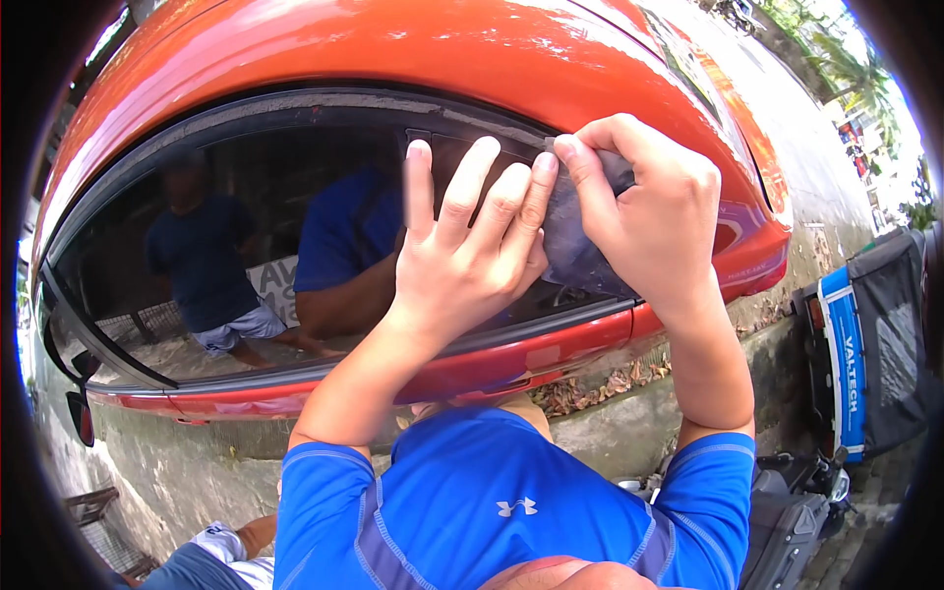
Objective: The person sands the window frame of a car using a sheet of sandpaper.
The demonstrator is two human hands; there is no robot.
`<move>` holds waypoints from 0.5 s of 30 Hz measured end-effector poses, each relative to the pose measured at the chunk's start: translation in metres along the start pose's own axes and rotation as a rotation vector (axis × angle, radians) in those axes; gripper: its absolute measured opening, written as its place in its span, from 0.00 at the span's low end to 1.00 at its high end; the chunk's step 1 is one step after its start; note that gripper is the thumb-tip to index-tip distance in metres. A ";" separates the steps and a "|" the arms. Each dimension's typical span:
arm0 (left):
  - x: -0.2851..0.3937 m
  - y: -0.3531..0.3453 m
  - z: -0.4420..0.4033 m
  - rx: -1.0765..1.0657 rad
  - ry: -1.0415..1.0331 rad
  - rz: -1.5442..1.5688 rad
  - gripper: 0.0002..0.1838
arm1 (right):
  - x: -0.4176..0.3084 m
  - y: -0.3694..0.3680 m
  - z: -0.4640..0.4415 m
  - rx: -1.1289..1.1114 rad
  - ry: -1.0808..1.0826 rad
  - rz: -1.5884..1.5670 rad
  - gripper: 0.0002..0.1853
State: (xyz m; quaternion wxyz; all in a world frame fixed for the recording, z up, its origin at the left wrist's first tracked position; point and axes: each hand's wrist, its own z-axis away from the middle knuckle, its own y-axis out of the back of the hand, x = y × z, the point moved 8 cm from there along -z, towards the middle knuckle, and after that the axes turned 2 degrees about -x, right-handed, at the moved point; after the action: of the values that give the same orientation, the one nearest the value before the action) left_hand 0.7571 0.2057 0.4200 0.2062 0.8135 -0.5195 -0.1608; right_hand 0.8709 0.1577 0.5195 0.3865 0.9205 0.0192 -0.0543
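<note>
A red car's dark side window (374, 167) fills the middle of the head view. My left hand (477, 221) lies with fingers stretched out and spread over the rear part of the glass. Beside it, my right hand (654, 206) is closed, thumb and forefinger pinched at the upper edge of a piece of dark, wrinkled window film (580, 241). The film hangs below the pinch, between the two hands, near the rear corner of the window. Part of it is hidden behind my right hand, and I cannot tell how much of it touches the glass.
The car's red roof (393, 49) curves above the window, and a side mirror (81, 418) sticks out at left. Dry leaves (600, 393) lie along the concrete below. A black and blue delivery bag (870, 354) stands at right. Another person's leg and shorts (231, 546) show at lower left.
</note>
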 end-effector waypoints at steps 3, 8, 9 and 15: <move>-0.002 0.000 0.002 -0.013 -0.008 0.011 0.35 | 0.003 -0.001 0.002 -0.020 -0.019 0.020 0.05; 0.001 0.002 -0.001 -0.044 0.011 0.029 0.35 | 0.002 0.002 0.003 -0.007 0.004 0.021 0.05; 0.001 0.002 -0.002 -0.041 0.006 0.032 0.36 | 0.002 0.002 0.002 -0.016 -0.002 0.017 0.05; -0.002 0.002 0.000 -0.048 0.010 0.013 0.36 | -0.005 -0.002 -0.001 0.023 0.045 0.037 0.05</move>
State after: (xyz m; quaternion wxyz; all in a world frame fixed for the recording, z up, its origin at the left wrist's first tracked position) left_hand 0.7552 0.2069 0.4211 0.2293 0.8057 -0.5197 -0.1677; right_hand 0.8663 0.1601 0.5194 0.3761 0.9261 0.0101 -0.0264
